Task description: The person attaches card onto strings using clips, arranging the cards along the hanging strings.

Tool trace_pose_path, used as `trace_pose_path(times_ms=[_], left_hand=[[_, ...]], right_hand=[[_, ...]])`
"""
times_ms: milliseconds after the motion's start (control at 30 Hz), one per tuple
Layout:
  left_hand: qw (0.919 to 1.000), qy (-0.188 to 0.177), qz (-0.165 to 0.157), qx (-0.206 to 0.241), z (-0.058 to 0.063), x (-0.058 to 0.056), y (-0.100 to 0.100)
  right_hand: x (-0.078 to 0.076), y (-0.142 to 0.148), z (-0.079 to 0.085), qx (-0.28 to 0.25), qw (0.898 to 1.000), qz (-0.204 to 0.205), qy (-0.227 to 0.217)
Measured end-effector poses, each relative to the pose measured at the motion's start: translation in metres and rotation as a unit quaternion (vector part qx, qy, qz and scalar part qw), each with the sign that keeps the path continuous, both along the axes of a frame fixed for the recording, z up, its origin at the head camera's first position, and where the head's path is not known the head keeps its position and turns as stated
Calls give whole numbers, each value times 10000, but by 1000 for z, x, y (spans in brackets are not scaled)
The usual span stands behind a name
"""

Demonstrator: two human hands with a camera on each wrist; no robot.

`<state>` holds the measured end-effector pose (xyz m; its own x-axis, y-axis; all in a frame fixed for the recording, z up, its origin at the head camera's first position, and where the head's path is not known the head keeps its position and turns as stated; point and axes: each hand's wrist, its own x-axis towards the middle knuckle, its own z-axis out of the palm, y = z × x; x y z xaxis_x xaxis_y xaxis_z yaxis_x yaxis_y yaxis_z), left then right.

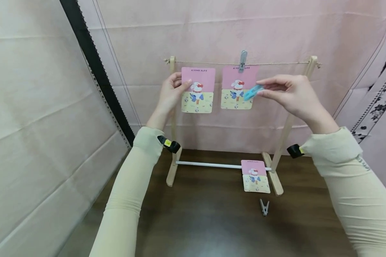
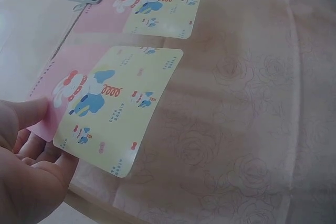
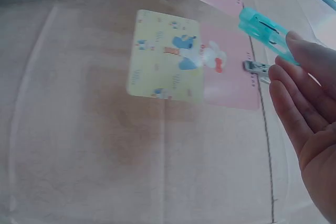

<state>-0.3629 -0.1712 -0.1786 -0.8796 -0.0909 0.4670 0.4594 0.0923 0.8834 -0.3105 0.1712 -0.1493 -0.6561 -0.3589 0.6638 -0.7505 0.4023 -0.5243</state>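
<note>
My left hand [image 1: 172, 91] pinches the left edge of a pink and yellow card [image 1: 197, 101] with a rabbit picture, its top close to the string [image 1: 202, 63]. In the left wrist view the thumb lies on the front of this card [image 2: 118, 111], the other fingers behind. Between thumb and fingertips my right hand [image 1: 291, 92] holds a blue clothespin [image 1: 252, 92], also seen as a turquoise clothespin [image 3: 265, 31] in the right wrist view. A matching card [image 1: 228, 101] hangs from the string by a grey clothespin [image 1: 242, 61].
A wooden stand [image 1: 284, 139] carries the string between two posts, with a white rod [image 1: 209, 164] low across it. On the dark table [image 1: 193, 221] a third card [image 1: 255, 183] leans at the rod, near a grey clothespin [image 1: 264, 207]. Pale cloth [image 1: 244, 28] hangs behind.
</note>
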Motion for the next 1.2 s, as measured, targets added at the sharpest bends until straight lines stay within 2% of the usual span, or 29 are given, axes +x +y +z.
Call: trace_pose_path(times_ms=[167,433,633,733,833,967,1200], left_hand=[[10000,55,-37,42,3,-4,9],[9998,-89,-95,176,0,-7,13],[9994,20,-13,339,10,-7,8],[9991,47,-56,407,14,-7,7],[9990,49,-89,438,15,-6,7],[9994,-7,-132,329,12,-4,7],[9999,-9,-60,127,3,0,8]], right_hand=[[0,4,21,-315,9995,-48,-74],[-3,-3,52,-456,9980,-426,-64],[-7,-21,85,-773,9967,-240,60],[-6,-24,97,-829,9958,-381,115],[-8,-29,103,-818,9956,-446,41],[-14,-41,103,-664,9967,-455,-47],[-26,-67,99,-50,9976,-675,-133]])
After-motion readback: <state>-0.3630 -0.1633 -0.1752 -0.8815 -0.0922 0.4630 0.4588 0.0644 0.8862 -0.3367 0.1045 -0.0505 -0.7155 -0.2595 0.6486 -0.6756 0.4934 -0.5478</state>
